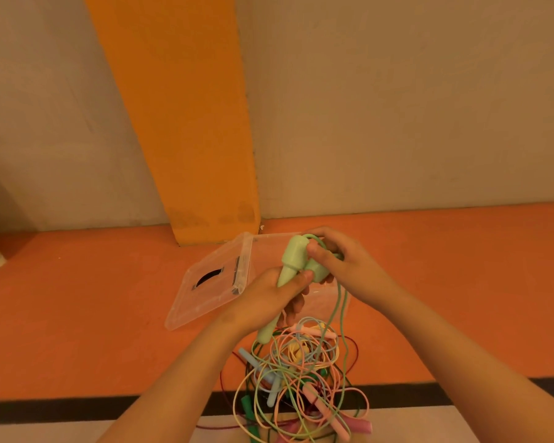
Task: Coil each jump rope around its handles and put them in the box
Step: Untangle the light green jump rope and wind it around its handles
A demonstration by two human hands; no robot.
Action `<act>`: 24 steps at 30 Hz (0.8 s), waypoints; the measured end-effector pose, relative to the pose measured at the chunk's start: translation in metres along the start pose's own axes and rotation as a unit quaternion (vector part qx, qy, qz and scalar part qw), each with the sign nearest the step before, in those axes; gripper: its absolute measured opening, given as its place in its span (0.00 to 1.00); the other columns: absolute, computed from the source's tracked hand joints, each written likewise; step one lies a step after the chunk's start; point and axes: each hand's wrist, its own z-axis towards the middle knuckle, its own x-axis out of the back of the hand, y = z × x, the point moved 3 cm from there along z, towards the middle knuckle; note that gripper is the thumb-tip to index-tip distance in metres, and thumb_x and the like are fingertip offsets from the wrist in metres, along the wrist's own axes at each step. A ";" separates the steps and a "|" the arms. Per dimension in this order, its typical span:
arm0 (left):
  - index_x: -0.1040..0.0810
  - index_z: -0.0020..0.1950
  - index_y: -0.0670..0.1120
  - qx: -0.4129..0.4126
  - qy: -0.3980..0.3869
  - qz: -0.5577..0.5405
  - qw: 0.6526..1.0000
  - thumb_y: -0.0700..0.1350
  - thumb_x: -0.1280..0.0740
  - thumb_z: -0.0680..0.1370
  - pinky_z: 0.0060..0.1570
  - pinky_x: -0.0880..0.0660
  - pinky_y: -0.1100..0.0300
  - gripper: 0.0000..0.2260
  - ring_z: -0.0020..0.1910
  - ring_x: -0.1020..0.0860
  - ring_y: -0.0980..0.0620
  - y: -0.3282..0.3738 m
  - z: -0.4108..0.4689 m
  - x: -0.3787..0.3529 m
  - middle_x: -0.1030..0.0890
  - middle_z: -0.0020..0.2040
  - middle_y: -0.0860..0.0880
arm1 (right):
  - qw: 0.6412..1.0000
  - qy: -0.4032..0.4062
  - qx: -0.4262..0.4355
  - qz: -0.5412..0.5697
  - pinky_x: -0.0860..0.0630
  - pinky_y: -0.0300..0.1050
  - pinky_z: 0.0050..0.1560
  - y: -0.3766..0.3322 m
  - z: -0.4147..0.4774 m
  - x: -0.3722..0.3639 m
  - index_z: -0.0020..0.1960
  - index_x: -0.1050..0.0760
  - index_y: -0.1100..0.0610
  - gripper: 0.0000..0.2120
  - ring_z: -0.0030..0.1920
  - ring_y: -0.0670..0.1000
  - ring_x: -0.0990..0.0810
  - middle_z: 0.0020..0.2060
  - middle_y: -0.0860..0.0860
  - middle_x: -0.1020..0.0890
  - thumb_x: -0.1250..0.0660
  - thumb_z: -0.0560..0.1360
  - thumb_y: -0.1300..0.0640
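Green handles [289, 262] gripped: left hand [266, 302], right hand [349, 266].

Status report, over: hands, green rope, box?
Left hand and right hand grip the green handles. Green cord hangs uncoiled into tangled rope pile. Clear box open behind hands.

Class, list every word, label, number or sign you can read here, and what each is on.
None readable.
The clear plastic box lid carries only a dark curved mark, not letters.
The pale green plastic jump rope handles and the tangled pile of coloured ropes show no print.
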 end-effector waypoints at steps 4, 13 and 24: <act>0.26 0.42 0.46 -0.001 -0.008 0.021 1.000 0.50 0.38 0.81 0.30 0.27 0.60 0.11 0.27 0.24 0.50 0.000 -0.002 -0.001 0.23 0.29 0.50 | 1.000 -0.001 -0.004 -0.008 0.27 0.42 0.31 0.004 0.000 0.000 0.54 0.24 0.52 0.08 0.32 0.46 0.24 0.35 0.45 0.22 0.32 0.75 0.54; 0.22 0.57 0.57 -0.059 0.150 0.249 0.955 0.70 0.38 0.69 0.43 0.22 0.53 0.24 0.44 0.19 0.54 0.000 0.008 0.008 0.17 0.46 0.55 | 0.998 0.041 -0.027 0.031 0.30 0.36 0.29 0.000 0.001 -0.005 0.46 0.26 0.50 0.08 0.28 0.42 0.26 0.32 0.43 0.22 0.27 0.71 0.54; 0.25 0.57 0.54 -0.057 0.063 0.166 0.982 0.52 0.27 0.74 0.39 0.22 0.56 0.14 0.39 0.20 0.57 0.004 0.005 0.006 0.18 0.43 0.52 | 0.997 0.059 -0.044 0.031 0.31 0.37 0.32 -0.001 0.001 -0.004 0.42 0.27 0.55 0.07 0.30 0.45 0.27 0.32 0.48 0.25 0.29 0.72 0.63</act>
